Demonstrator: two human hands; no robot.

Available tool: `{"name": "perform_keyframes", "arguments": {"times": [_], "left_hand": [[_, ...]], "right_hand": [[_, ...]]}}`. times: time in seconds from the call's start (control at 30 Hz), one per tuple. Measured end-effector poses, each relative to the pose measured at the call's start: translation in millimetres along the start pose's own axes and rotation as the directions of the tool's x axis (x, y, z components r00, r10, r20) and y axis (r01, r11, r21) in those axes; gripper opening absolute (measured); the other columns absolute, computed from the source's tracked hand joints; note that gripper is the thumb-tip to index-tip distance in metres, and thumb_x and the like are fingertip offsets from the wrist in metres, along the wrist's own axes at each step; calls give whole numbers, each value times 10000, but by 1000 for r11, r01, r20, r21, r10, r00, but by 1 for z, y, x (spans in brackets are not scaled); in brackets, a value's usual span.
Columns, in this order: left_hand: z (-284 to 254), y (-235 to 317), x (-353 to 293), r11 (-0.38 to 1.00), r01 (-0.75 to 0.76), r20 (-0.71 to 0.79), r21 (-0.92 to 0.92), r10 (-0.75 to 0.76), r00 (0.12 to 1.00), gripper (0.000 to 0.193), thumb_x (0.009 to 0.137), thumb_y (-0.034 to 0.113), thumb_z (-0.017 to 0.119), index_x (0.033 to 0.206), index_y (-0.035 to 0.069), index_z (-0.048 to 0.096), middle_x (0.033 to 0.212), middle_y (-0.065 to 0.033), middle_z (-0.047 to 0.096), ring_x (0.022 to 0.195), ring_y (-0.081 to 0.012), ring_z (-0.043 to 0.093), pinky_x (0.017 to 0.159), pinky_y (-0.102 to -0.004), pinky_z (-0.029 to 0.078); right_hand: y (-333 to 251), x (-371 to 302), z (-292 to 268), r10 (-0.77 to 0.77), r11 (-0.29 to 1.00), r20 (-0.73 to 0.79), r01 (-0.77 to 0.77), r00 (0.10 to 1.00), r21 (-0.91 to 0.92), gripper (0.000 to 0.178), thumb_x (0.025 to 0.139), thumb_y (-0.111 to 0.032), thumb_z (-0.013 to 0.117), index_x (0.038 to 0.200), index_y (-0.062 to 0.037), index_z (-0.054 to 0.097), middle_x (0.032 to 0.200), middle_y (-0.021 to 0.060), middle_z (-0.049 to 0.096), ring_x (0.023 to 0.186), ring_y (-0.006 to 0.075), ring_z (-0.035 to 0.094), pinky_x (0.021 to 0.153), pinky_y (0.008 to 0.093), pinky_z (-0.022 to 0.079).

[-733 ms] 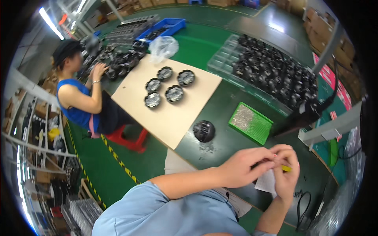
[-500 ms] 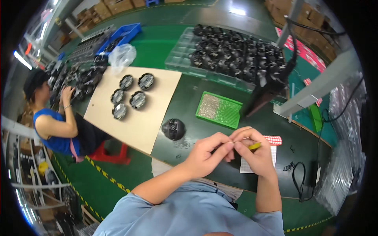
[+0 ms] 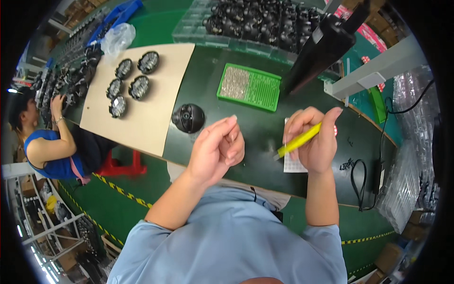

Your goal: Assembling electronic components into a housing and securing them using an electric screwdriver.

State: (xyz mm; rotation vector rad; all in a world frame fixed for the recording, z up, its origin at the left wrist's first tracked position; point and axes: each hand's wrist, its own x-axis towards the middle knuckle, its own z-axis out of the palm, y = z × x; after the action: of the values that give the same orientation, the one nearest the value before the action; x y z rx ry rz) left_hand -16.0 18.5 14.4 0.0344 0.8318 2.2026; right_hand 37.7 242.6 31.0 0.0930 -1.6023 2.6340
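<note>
My right hand (image 3: 313, 139) holds a yellow pen-like tool (image 3: 298, 140), its tip slanting down to the left, above a white sheet (image 3: 293, 163) on the dark green bench. My left hand (image 3: 218, 149) hovers beside it with the fingers curled loosely together; whether something tiny is pinched there I cannot tell. A black round lamp unit (image 3: 188, 118) lies on the bench just left of my left hand. A green tray (image 3: 249, 86) of small silvery parts lies beyond both hands.
A beige board (image 3: 156, 120) to the left carries several round black lamp units (image 3: 130, 84). Clear trays of black parts (image 3: 257, 21) line the far edge. A black post (image 3: 318, 52) rises at right, a cable (image 3: 359, 182) lies near it. A seated person (image 3: 52, 142) works at far left.
My hands were joined together on the yellow tool; now they have come apart, the right keeping the tool. The view has shifted so the bench sits higher and closer.
</note>
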Motion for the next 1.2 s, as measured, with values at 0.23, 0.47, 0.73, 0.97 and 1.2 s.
{"name": "perform_keyframes", "arguments": {"times": [0.23, 0.47, 0.73, 0.97, 1.2], "left_hand": [[8, 2, -7, 999, 48, 9, -15, -48, 999, 388, 1103, 289, 445, 770, 91, 460, 545, -47, 453, 439, -119, 372, 449, -267, 322], [9, -2, -12, 998, 68, 48, -9, -67, 997, 411, 1096, 294, 467, 744, 83, 468, 528, -59, 465, 424, -117, 374, 425, -265, 311], [11, -1, -12, 996, 87, 33, 28, -88, 996, 411, 1087, 311, 494, 742, 86, 489, 533, -51, 470, 428, -109, 375, 427, -259, 305], [12, -1, -12, 996, 65, 37, 61, -67, 997, 401, 1077, 320, 516, 748, 91, 504, 539, -38, 474, 428, -98, 386, 423, -249, 296], [11, 8, -14, 961, 98, -48, 259, -88, 995, 401, 1070, 326, 531, 747, 89, 512, 559, -26, 507, 436, -74, 399, 423, -237, 297]], "right_hand": [[10, 1, 5, -175, 982, 126, 183, 976, -55, 202, 992, -47, 645, 1138, 91, 665, 1108, 199, 669, 930, 262, 724, 803, 350, 626], [6, -1, 4, -140, 929, 289, 227, 947, -291, 207, 902, -28, 724, 1093, 43, 757, 1146, 197, 709, 1007, 258, 706, 844, 331, 583], [3, 3, 6, -126, 900, 357, 258, 925, -351, 211, 884, -16, 728, 1087, 34, 763, 1121, 187, 726, 1005, 272, 710, 857, 350, 580], [2, 2, 5, -115, 911, 343, 237, 932, -338, 196, 891, -32, 728, 1070, 39, 765, 1090, 190, 733, 995, 273, 715, 854, 351, 582], [3, 2, 6, -64, 917, 319, 182, 946, -355, 183, 884, -25, 733, 1049, 47, 767, 1067, 181, 741, 971, 262, 721, 839, 336, 584]]}}
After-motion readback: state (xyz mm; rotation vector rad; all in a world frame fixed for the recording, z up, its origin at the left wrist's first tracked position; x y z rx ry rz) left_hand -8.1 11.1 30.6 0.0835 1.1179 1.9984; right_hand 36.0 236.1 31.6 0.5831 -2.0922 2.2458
